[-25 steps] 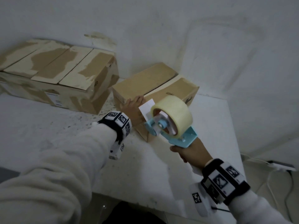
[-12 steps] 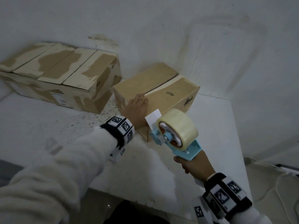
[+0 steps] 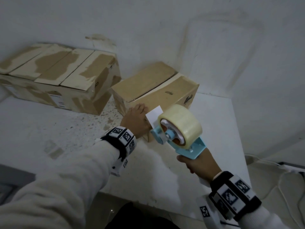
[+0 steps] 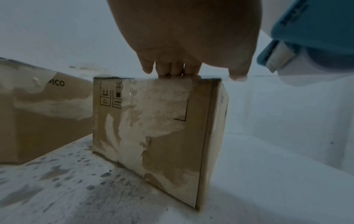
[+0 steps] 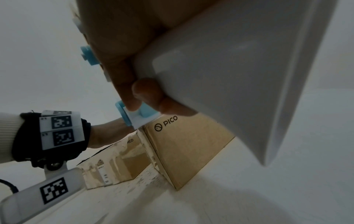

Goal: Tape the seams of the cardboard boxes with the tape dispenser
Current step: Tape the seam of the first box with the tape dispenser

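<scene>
A small cardboard box (image 3: pixel 155 90) lies on the white table (image 3: pixel 214 123), with its top seam running away from me. My left hand (image 3: pixel 137 116) rests on the near top edge of that box, fingers (image 4: pixel 172 69) straight and pressing down on the edge. My right hand (image 3: pixel 199 164) grips the white handle (image 5: pixel 229 75) of a blue tape dispenser (image 3: pixel 179 129). The dispenser carries a clear tape roll and hovers just beside the left hand at the box's near end. Its front end (image 4: pixel 277 60) is close to my thumb.
A larger worn cardboard box (image 3: pixel 57 76) sits at the back left, almost touching the small one. A white wall stands right behind both boxes. The table's right edge drops off to a floor with a cable and power strip (image 3: pixel 290 169).
The dispenser has come down and a little toward me, near the box's front end. My left hand has slid slightly lower on the near edge of the box.
</scene>
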A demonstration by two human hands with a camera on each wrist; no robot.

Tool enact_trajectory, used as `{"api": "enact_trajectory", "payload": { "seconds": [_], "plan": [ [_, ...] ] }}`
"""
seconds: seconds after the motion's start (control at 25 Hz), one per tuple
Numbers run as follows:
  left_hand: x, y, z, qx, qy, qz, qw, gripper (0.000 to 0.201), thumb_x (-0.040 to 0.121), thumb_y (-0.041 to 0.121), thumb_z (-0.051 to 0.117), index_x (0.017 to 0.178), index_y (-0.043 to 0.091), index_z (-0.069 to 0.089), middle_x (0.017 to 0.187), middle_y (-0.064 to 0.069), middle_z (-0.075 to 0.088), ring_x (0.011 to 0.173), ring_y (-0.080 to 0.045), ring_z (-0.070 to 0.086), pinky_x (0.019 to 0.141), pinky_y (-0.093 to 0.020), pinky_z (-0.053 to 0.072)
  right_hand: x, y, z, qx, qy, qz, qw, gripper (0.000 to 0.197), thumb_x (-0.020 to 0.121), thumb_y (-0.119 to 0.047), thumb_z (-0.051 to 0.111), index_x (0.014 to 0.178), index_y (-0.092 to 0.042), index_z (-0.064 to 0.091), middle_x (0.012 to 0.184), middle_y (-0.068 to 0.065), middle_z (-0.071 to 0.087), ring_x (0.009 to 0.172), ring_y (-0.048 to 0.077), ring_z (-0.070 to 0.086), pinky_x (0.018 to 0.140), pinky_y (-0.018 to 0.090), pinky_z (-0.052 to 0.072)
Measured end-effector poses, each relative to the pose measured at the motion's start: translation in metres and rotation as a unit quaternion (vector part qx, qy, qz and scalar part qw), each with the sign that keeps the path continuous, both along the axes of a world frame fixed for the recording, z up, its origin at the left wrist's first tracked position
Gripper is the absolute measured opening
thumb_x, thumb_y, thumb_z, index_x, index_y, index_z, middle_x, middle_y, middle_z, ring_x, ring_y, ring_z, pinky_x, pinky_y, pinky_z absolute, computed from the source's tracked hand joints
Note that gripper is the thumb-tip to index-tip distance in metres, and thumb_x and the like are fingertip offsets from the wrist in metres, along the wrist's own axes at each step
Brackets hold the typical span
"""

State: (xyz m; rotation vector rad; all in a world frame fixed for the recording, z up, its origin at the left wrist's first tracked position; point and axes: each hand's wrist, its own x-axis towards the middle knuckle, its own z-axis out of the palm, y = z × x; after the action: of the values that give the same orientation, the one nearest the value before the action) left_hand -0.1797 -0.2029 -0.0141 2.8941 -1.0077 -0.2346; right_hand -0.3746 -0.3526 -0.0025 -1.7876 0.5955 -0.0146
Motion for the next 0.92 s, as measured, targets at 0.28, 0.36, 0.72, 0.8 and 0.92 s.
{"api": "enact_trajectory", "payload": {
  "seconds": [0.28,0.36,0.72,0.8,0.92],
  "plan": [
    [0.003,-0.001,0.003,0.046,-0.013,-0.005,0.999,0.063,0.095,0.035,0.038,0.146,0.004,0.018,0.155,-0.012,0.019,0.144,-0.026,0.016,0.115,-0.049,0.017,0.001,-0.001,-0.005,-0.02,0.008,0.006,1.0,0.015,0.071,0.001,0.07,0.068,-0.007,0.058,0.039,-0.009,0.054,0.035,0.002,0.043,0.039,0.021,0.036],
    [0.003,-0.002,0.004,0.047,-0.012,-0.005,0.999,0.061,0.096,0.033,0.038,0.146,0.004,0.017,0.156,-0.011,0.017,0.145,-0.026,0.015,0.115,-0.049,0.015,0.004,-0.002,-0.008,-0.032,0.019,0.01,0.999,0.013,0.071,0.0,0.07,0.069,-0.006,0.059,0.039,-0.008,0.053,0.034,0.003,0.043,0.037,0.02,0.036],
    [0.0,-0.003,-0.003,0.05,-0.023,0.006,0.998,0.068,0.094,0.035,0.042,0.146,0.002,0.014,0.156,-0.015,0.016,0.145,-0.029,0.014,0.117,-0.044,0.013,0.033,0.001,-0.042,-0.01,0.085,0.016,0.996,0.027,0.071,-0.002,0.067,0.054,-0.011,0.048,0.033,-0.005,0.046,0.03,0.009,0.041,0.038,0.019,0.036],
    [0.002,-0.003,-0.004,0.047,-0.038,-0.002,0.998,0.069,0.093,0.034,0.044,0.146,0.002,0.015,0.155,-0.015,0.018,0.144,-0.029,0.016,0.116,-0.043,0.014,0.039,0.002,-0.05,-0.001,0.085,0.009,0.996,0.024,0.069,-0.002,0.067,0.056,-0.01,0.048,0.037,-0.002,0.048,0.035,0.016,0.042,0.042,0.025,0.037],
    [0.004,-0.002,-0.007,0.043,-0.042,-0.009,0.998,0.068,0.094,0.034,0.043,0.146,0.001,0.015,0.155,-0.016,0.018,0.143,-0.03,0.017,0.116,-0.041,0.015,0.044,-0.002,-0.058,0.009,0.08,0.013,0.997,0.024,0.069,-0.002,0.067,0.056,-0.01,0.049,0.04,0.002,0.048,0.038,0.02,0.043,0.045,0.028,0.037]
  ]
}}
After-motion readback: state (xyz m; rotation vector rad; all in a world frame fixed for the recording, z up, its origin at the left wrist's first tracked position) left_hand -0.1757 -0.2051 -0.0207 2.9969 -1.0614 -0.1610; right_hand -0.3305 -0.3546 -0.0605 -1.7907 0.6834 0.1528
